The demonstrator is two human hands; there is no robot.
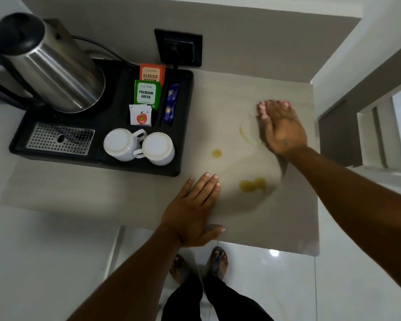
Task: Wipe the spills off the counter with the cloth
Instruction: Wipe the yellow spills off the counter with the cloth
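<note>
The beige counter (241, 218) carries yellow spills: a small round drop (217, 153), a larger puddle (252, 184) and a thin curved smear (243, 133). My right hand (280, 128) lies flat at the counter's right side, just right of the smear, and presses down on a pale cloth (282, 166). The cloth is blurred and nearly the counter's colour, and only its edges show beside and below the palm. My left hand (192, 205) rests flat on the front edge with its fingers extended and nothing in it, left of the puddle.
A black tray (185, 126) fills the counter's left part and holds a steel kettle (56, 70), two upturned white cups (139, 144), tea sachets (147, 91) and a drip grate (60, 139). A wall socket (178, 47) sits behind. The white wall (333, 66) borders the right side.
</note>
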